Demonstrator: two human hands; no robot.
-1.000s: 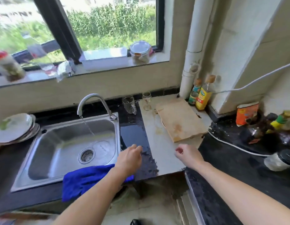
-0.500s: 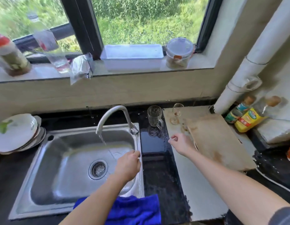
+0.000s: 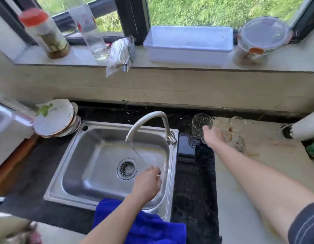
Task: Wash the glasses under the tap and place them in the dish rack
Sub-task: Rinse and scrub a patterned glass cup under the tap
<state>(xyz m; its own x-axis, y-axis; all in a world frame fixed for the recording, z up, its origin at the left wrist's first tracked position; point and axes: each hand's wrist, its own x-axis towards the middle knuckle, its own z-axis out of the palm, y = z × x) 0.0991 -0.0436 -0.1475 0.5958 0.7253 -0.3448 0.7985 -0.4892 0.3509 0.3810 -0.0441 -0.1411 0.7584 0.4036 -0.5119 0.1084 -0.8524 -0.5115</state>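
A clear glass mug (image 3: 199, 123) stands on the dark counter right of the tap (image 3: 149, 120). A small stemmed glass (image 3: 238, 123) with brown dregs stands further right on the pale counter. My right hand (image 3: 215, 136) reaches between them, its spread thumb at the mug's right side. The fingers are blurred, and they do not visibly close round either glass. My left hand (image 3: 147, 184) hovers low over the steel sink (image 3: 92, 166), fingers loosely curled and holding nothing, just right of the thin running water stream (image 3: 136, 152).
Dirty plates (image 3: 54, 118) are stacked left of the sink. A blue cloth (image 3: 149, 226) hangs over its front rim. On the windowsill stand a white tub (image 3: 187, 44), a lidded container (image 3: 261, 41), a bottle (image 3: 89, 32) and a red-capped jar (image 3: 45, 32). A white pipe (image 3: 305, 127) is at right.
The view has closed in on the sink. My right hand moved forward from the pale counter to the mug. My left hand moved from the front rim to over the basin.
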